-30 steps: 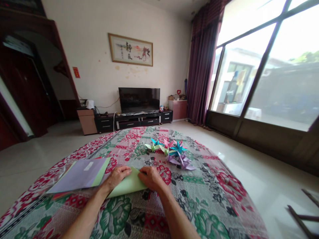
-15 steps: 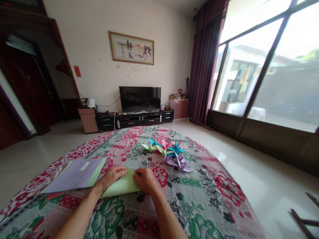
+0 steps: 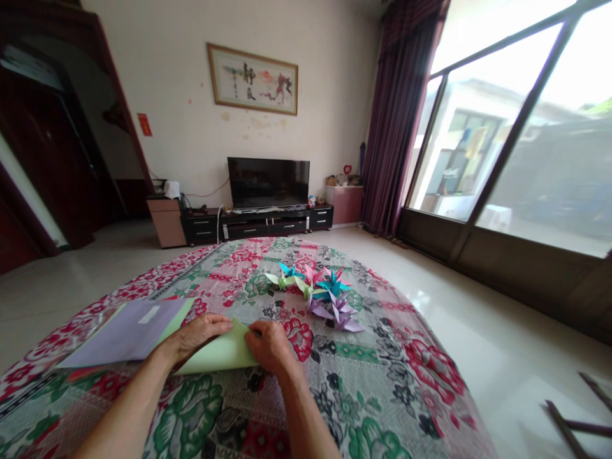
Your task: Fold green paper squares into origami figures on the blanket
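A light green sheet of paper, bent over on itself, lies in front of me between my hands. My left hand grips its upper left edge, thumb and fingers together near the top corner. At the right end, my right hand pinches the sheet with curled fingers. Left of them rests a stack of coloured paper, purple on top with a small white label and green showing along its side. Past my right hand stand several folded paper cranes in green, blue, pink and purple.
The round table carries a flowered cloth in red, green and grey. Beyond it stand a low black cabinet and a television. Dark wooden bars show at the lower right, with a large window behind.
The view has shifted slightly, so the table things appear further left. Both hands keep their hold on the green paper, with little change in its fold.
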`<state>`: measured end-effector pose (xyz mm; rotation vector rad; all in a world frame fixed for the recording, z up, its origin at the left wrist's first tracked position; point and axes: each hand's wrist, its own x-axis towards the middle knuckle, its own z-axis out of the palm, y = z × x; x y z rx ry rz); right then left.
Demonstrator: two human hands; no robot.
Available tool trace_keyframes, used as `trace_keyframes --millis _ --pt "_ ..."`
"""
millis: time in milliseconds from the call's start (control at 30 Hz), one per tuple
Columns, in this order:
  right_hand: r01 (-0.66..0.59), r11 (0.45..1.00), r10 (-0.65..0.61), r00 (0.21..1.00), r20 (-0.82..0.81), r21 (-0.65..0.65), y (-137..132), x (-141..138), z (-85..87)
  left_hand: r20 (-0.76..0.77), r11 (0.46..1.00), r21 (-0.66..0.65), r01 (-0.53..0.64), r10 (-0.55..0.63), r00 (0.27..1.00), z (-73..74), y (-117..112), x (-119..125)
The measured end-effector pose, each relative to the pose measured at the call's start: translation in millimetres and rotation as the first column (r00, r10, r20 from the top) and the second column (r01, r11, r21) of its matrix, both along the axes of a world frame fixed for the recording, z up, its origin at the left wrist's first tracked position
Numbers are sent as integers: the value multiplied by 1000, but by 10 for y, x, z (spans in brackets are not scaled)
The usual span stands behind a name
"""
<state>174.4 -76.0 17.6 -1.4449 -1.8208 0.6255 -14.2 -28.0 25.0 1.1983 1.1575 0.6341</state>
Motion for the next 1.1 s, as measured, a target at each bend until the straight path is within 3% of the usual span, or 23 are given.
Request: trace_keyframes --millis 200,300,533,1100 --pt "28 1000 -29 991 -131 -14 41 37 -46 -59 993 106 53 -47 997 -6 192 65" --pt "45 999 -47 988 -146 -16 42 52 -36 -62 994 80 76 -71 996 -33 247 85" --pt "53 998 -52 996 -70 14 27 78 10 -27 996 30 83 -82 996 -14 218 100" --pt "40 999 -39 995 -91 19 49 86 -50 45 988 58 142 -145 988 -41 212 100"
